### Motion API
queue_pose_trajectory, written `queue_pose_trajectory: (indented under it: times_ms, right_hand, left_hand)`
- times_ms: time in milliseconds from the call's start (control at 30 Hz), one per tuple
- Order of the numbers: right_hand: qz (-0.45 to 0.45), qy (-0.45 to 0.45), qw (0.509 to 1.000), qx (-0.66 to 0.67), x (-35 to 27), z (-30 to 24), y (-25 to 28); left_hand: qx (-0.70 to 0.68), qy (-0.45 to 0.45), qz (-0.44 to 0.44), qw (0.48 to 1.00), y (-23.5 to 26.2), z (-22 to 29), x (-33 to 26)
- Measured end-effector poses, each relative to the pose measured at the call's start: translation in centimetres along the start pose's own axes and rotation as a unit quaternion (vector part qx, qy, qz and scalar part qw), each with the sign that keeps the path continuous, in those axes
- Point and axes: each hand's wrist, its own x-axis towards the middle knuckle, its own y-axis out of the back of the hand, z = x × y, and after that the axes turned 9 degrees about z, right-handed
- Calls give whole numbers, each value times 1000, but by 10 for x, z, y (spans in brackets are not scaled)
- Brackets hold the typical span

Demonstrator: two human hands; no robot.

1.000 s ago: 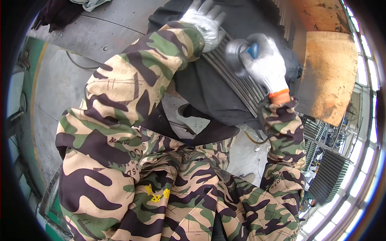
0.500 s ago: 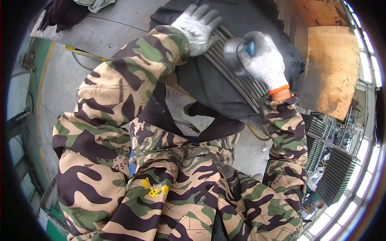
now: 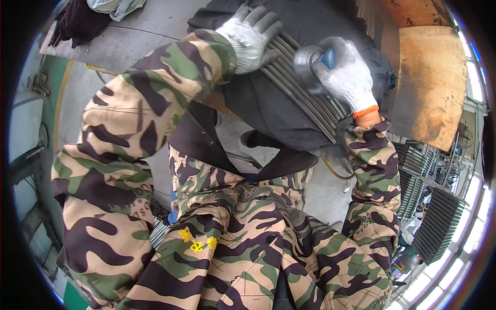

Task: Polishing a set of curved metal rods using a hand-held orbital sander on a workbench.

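Several long grey metal rods (image 3: 302, 99) lie side by side, slanting across a dark cloth (image 3: 261, 103). My right hand (image 3: 347, 72), in a white and grey work glove with an orange cuff, is closed round the blue grip of a palm sander (image 3: 307, 64). The sander's round grey disc is over the rods; whether it touches them cannot be made out. At the rods' far left end my left hand (image 3: 246, 39), gloved alike, rests with fingers stretched out and thumb apart, its thumb side against the outermost rods.
A scorched brown board (image 3: 429, 85) stands to the right of the cloth. Dark and pale cloths (image 3: 80, 23) lie on the grey tabletop (image 3: 139, 44) at far left. Racks with stacked ribbed metal parts (image 3: 439, 225) stand at lower right. A hose (image 3: 335, 170) curves near my right forearm.
My right hand and the sander have moved slightly right and down along the rods. My left hand stays spread at the rods' far end. The whole view has shifted a little.
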Motion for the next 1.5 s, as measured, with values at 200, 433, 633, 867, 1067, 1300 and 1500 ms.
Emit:
queue_pose_trajectory:
  times_ms: [200,433,633,867,1067,1300,1500]
  right_hand:
    - [-46,-62,997,-19,2,-2,11]
    - [2,-11,1000,8,-3,-10,-3]
    - [23,-3,999,22,-7,-8,1]
    - [-4,-36,999,-14,5,-21,-3]
    - [3,-37,999,-10,1,-23,-1]
    - [9,-19,1000,-10,-6,-25,0]
    - [27,-18,999,-2,-6,-18,-3]
  left_hand:
    - [14,-1,25,1000,-22,7,26]
    - [-11,-20,39,999,-38,-5,32]
    - [-15,-60,118,991,-27,-11,31]
    - [-28,16,9,999,-39,-7,70]
    - [-64,19,3,998,-34,-6,78]
    - [-61,21,49,997,-35,-5,76]
    - [-60,-33,73,995,-13,-11,49]
